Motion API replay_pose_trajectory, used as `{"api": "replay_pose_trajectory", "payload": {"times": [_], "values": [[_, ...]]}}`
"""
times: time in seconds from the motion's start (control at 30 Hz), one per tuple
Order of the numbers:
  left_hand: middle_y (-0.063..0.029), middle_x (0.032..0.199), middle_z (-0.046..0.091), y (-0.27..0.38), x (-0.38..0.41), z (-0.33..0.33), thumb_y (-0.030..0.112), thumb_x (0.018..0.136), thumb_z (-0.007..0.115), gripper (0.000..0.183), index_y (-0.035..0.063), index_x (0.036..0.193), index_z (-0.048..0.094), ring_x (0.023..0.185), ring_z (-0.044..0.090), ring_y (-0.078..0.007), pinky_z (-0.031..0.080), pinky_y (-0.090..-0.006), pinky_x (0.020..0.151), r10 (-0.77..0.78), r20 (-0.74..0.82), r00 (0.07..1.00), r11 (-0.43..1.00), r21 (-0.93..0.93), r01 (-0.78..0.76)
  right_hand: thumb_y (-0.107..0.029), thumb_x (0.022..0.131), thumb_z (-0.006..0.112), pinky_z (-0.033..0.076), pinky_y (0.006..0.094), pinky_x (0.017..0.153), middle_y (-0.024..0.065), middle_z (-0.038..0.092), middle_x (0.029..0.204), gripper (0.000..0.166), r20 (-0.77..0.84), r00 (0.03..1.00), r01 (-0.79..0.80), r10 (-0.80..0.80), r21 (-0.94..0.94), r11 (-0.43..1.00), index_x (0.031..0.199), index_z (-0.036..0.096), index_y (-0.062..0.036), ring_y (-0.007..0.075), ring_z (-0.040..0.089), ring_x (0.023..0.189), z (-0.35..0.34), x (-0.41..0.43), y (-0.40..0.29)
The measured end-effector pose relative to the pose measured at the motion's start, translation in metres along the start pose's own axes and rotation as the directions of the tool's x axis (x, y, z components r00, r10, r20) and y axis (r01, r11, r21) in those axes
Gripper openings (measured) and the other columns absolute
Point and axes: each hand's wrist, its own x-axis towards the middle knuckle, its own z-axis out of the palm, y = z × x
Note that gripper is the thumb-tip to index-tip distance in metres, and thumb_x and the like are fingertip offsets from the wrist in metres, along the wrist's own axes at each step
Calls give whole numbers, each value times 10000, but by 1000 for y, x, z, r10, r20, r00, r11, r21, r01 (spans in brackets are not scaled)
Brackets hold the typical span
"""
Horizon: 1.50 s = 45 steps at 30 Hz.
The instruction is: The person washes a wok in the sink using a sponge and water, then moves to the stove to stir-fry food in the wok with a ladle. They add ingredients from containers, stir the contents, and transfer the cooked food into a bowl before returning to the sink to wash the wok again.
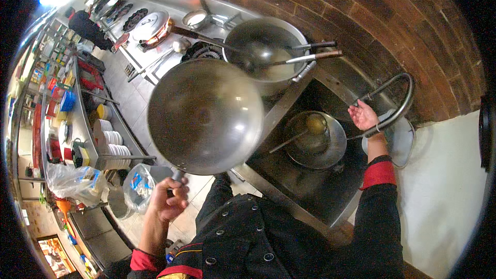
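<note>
My left hand (169,199) grips the short handle of a large steel wok (205,120), holding it up with the inside facing me. Behind the curved metal faucet pipe (407,93), my right hand (364,116) is raised with its palm visible. Its fingertips are close to the base of the pipe at the wall; I cannot tell whether they touch it. Below, in a dark metal sink (267,174), sits a round metal pan (337,135). A long-handled strainer or ladle (317,124) lies in that pan.
Beyond my wok is another large wok (252,35) with several utensil handles across its rim. A lidded pot (151,25) stands over flame on the stove. At left, shelving holds stacked plates (110,137). A bag-lined bin (137,186) stands nearby. Another person (87,27) is farther back.
</note>
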Motion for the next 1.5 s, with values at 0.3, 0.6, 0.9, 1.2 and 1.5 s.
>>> {"api": "replay_pose_trajectory", "payload": {"times": [0.3, 0.6, 0.9, 1.2, 1.5], "values": [[40, 578, 408, 241, 153, -69, 105, 819, 546, 148, 94, 689, 476, 374, 252, -64, 369, -260, 494, 51, 26, 998, 994, 96, -54, -345, 941, 477, 487, 358, 462, 80, 586, 662, 283, -368, 929, 11, -45, -94, 996, 792, 550, -116, 228, 554, 516, -64, -48, 160], [19, 638, 439, 338, 345, -71, 114, 819, 566, 124, 103, 753, 461, 413, 265, -77, 512, -333, 655, -218, 336, 916, 968, -45, 247, -318, 922, 585, 561, 347, 666, 117, 647, 1011, 459, -191, 928, -356, 319, -703, 615, 1280, 488, -49, 217, 663, 818, 380, -131, 239], [-108, 913, 636, 376, 308, -47, 516, 848, 621, 555, 14, 1056, 507, 808, 648, -241, 565, -374, 689, -355, 181, 917, 923, 226, 312, -149, 902, 585, 519, 291, 733, 61, 658, 943, 248, 158, 985, 115, 68, -902, 415, 1123, 592, -37, 153, 632, 810, 496, -116, 128], [-243, 970, 661, 402, 297, -216, 415, 851, 519, 453, 1, 915, 692, 959, 644, -370, 511, -438, 831, 565, -56, 823, -324, 903, 284, -296, 935, 579, 468, 227, 708, -3, 625, 1115, 393, 280, 314, 522, -907, -849, -81, 1277, 555, -105, 92, 588, 924, 627, -107, -132], [-162, 661, 649, 331, 391, -272, 282, 930, 461, 361, 20, 758, 640, 578, 643, -333, 523, -449, 521, 293, 244, 924, -479, 874, -80, -244, 823, 605, 437, 362, 968, 162, 547, 1294, 528, 538, 312, 48, -783, -832, -553, 1338, 493, -208, 269, 551, 1157, 740, -14, -284]]}}
